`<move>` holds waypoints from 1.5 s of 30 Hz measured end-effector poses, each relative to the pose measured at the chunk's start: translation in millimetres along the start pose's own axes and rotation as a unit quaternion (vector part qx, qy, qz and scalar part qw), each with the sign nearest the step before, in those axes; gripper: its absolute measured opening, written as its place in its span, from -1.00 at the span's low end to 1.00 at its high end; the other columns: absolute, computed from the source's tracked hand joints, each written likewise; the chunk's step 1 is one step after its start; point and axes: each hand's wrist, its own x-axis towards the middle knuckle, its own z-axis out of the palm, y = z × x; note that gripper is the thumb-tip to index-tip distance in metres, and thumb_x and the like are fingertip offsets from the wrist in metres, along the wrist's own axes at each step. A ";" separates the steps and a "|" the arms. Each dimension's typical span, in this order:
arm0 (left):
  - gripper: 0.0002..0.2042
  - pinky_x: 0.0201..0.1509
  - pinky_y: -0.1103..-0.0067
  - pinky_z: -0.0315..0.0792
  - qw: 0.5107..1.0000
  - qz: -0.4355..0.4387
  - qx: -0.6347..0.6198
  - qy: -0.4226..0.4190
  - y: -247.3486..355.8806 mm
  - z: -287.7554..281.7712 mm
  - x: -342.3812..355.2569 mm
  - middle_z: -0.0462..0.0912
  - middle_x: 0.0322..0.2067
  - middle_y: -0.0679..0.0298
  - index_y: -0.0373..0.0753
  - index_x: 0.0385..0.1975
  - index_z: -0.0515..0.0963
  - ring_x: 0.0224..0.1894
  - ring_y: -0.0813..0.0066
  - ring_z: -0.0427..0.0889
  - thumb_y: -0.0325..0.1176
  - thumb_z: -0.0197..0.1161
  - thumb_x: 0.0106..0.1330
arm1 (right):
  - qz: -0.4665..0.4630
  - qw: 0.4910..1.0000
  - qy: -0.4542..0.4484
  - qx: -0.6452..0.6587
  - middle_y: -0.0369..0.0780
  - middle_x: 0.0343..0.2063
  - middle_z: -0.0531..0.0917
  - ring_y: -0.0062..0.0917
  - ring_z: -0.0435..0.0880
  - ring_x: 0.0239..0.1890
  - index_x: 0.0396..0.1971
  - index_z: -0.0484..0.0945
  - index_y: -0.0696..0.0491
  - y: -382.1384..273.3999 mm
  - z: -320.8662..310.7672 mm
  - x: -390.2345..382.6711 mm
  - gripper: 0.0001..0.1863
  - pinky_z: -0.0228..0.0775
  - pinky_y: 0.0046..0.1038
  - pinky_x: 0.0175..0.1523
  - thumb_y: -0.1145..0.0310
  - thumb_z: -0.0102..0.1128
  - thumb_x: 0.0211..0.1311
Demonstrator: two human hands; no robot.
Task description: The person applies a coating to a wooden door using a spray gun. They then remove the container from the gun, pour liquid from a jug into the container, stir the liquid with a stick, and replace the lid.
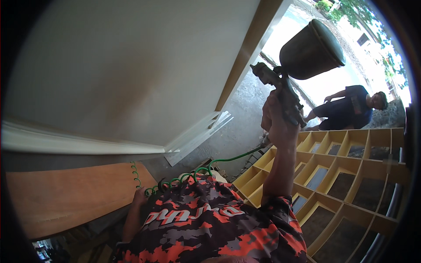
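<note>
My right hand (276, 114) grips a dark metal spray gun (272, 76) raised in front of me, its large cup (310, 50) on top and its nozzle pointing toward a white panel (118, 52). The panel fills the upper left and carries a faint brownish patch. Low on the left, my left hand (139, 196) is closed on a green coiled hose (201, 170), which crosses in front of my camouflage-patterned shirt toward the middle right.
A wooden grid frame (335, 160) occupies the lower right. A person (351, 107) in dark clothes stands beyond it near the bright outdoor opening. A plywood sheet (74, 197) lies at lower left, and white strips (201, 136) rest on the grey floor (245, 109) beside the panel.
</note>
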 end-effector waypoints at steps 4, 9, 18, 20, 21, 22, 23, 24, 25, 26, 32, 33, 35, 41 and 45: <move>-0.68 -0.05 0.13 0.58 0.999 0.005 -0.036 0.008 6.7 -1.0 -0.3 0.71 -0.24 -0.04 -0.29 -0.19 0.60 -0.10 -0.12 0.73 -0.32 0.58 0.19 | -0.016 1.000 0.004 -0.003 -0.43 -0.59 0.47 -0.83 0.30 -0.67 -0.06 0.58 0.09 5.2 -24.8 19.7 -0.87 0.01 -0.64 -0.58 0.35 0.22 0.60; -0.68 -0.11 0.15 0.56 1.000 -0.005 -0.016 0.005 13.6 -2.4 -2.0 0.70 -0.29 -0.03 -0.29 -0.21 0.58 -0.17 -0.11 0.73 -0.30 0.57 0.21 | -0.035 0.999 0.036 0.002 -0.43 -0.59 0.46 -0.83 0.37 -0.57 -0.21 0.62 0.08 11.0 -54.5 47.5 -0.84 0.03 -0.64 -0.52 0.32 0.27 0.59; -0.70 -0.22 0.22 0.57 0.998 0.012 -0.064 0.010 17.8 3.9 -1.6 0.68 -0.40 0.00 -0.30 -0.25 0.55 -0.30 0.00 0.75 -0.30 0.54 0.20 | 0.014 0.999 0.031 0.030 -0.42 -0.73 0.36 -0.71 0.27 -0.81 -0.55 0.43 -0.05 10.0 -106.0 99.9 -0.54 -0.02 -0.53 -0.69 0.10 0.27 0.60; -0.71 -0.22 0.23 0.57 0.998 0.017 -0.064 0.008 18.8 4.7 -1.7 0.68 -0.41 0.00 -0.31 -0.26 0.55 -0.30 0.01 0.76 -0.28 0.50 0.22 | 0.009 0.999 0.035 0.020 -0.41 -0.75 0.35 -0.70 0.28 -0.82 -0.57 0.42 -0.05 10.9 -113.8 111.0 -0.52 -0.01 -0.52 -0.69 0.09 0.26 0.60; -0.71 -0.22 0.23 0.57 0.998 0.018 -0.063 0.009 19.0 4.6 -2.5 0.68 -0.41 0.00 -0.31 -0.26 0.55 -0.30 0.01 0.76 -0.28 0.50 0.22 | 0.003 0.999 0.035 0.009 -0.40 -0.77 0.34 -0.69 0.28 -0.83 -0.59 0.40 -0.06 11.2 -117.2 116.9 -0.50 0.00 -0.51 -0.70 0.08 0.25 0.61; -0.71 -0.22 0.23 0.58 0.998 0.026 -0.059 0.014 19.2 4.4 -3.7 0.69 -0.40 0.00 -0.30 -0.26 0.55 -0.30 0.01 0.76 -0.27 0.49 0.22 | 0.003 0.999 0.039 -0.009 -0.40 -0.79 0.34 -0.68 0.29 -0.84 -0.62 0.37 -0.07 11.6 -121.7 122.9 -0.47 0.01 -0.51 -0.70 0.05 0.23 0.61; -0.71 -0.22 0.24 0.58 0.999 0.018 -0.050 0.009 19.3 4.1 -4.0 0.69 -0.40 0.00 -0.30 -0.26 0.55 -0.30 0.01 0.76 -0.26 0.47 0.22 | 0.006 0.999 0.044 -0.008 -0.40 -0.79 0.34 -0.68 0.29 -0.84 -0.62 0.37 -0.07 12.5 -125.5 127.9 -0.47 0.01 -0.51 -0.70 0.05 0.23 0.61; -0.71 -0.22 0.24 0.58 0.998 0.034 -0.055 0.018 19.4 3.4 -5.5 0.69 -0.40 0.00 -0.30 -0.26 0.55 -0.30 0.01 0.76 -0.26 0.47 0.22 | 0.003 0.999 0.046 -0.010 -0.41 -0.77 0.34 -0.71 0.27 -0.83 -0.60 0.42 -0.06 13.5 -128.8 132.5 -0.51 0.00 -0.51 -0.70 0.10 0.22 0.62; -0.70 -0.22 0.23 0.58 0.997 0.019 -0.072 0.013 18.7 3.2 -8.7 0.69 -0.40 0.00 -0.30 -0.25 0.55 -0.29 0.00 0.76 -0.23 0.47 0.22 | 0.000 0.999 0.047 -0.012 -0.43 -0.75 0.35 -0.73 0.25 -0.82 -0.57 0.46 -0.05 15.1 -131.3 136.5 -0.55 0.00 -0.52 -0.70 0.15 0.21 0.63; -0.69 -0.21 0.23 0.58 0.997 -0.004 -0.077 0.005 18.6 3.1 -9.9 0.70 -0.39 -0.01 -0.30 -0.25 0.56 -0.28 -0.02 0.76 -0.21 0.47 0.22 | -0.001 0.999 0.048 -0.013 -0.43 -0.75 0.35 -0.73 0.25 -0.82 -0.57 0.46 -0.05 15.7 -133.3 140.6 -0.55 0.00 -0.52 -0.70 0.15 0.21 0.63; -0.64 -0.17 0.20 0.59 0.996 -0.033 -0.082 -0.008 19.8 3.4 -13.8 0.70 -0.36 -0.02 -0.29 -0.21 0.58 -0.25 -0.06 0.76 -0.13 0.46 0.23 | -0.010 0.995 0.084 -0.055 -0.40 -0.77 0.36 -0.70 0.31 -0.83 -0.59 0.44 -0.05 4.7 -130.0 155.2 -0.51 0.04 -0.50 -0.71 0.07 0.25 0.61; -0.64 -0.17 0.20 0.59 0.996 -0.022 -0.088 -0.002 21.5 4.1 -14.0 0.70 -0.36 -0.02 -0.29 -0.21 0.58 -0.25 -0.06 0.76 -0.13 0.46 0.23 | -0.013 0.989 0.125 -0.076 -0.40 -0.77 0.36 -0.71 0.31 -0.83 -0.58 0.46 -0.04 1.3 -127.7 156.4 -0.52 0.04 -0.50 -0.71 0.08 0.26 0.60; -0.64 -0.15 0.19 0.59 0.996 -0.024 -0.085 -0.001 26.9 4.8 -14.5 0.70 -0.34 -0.04 -0.30 -0.20 0.59 -0.24 -0.06 0.76 -0.12 0.45 0.24 | -0.016 0.981 0.165 -0.097 -0.40 -0.77 0.36 -0.71 0.32 -0.83 -0.57 0.49 -0.04 -3.7 -125.1 156.0 -0.54 0.05 -0.51 -0.72 0.10 0.27 0.60; -0.61 -0.15 0.20 0.58 0.994 -0.014 -0.106 0.001 39.7 10.8 -11.0 0.69 -0.34 -0.05 -0.30 -0.19 0.58 -0.23 -0.08 0.76 -0.06 0.41 0.27 | -0.003 0.988 0.128 -0.081 -0.41 -0.77 0.38 -0.71 0.30 -0.84 -0.60 0.48 -0.04 -0.5 -131.0 147.8 -0.53 0.01 -0.52 -0.73 0.13 0.27 0.60; -0.46 -0.26 0.25 0.52 0.992 0.001 -0.121 0.025 35.3 20.2 -8.1 0.70 -0.42 0.04 -0.31 -0.29 0.53 -0.33 0.08 0.74 0.12 0.51 0.19 | 0.016 0.993 0.092 -0.069 -0.40 -0.79 0.35 -0.70 0.30 -0.85 -0.61 0.44 -0.06 3.8 -128.1 131.3 -0.51 0.00 -0.51 -0.71 0.10 0.26 0.60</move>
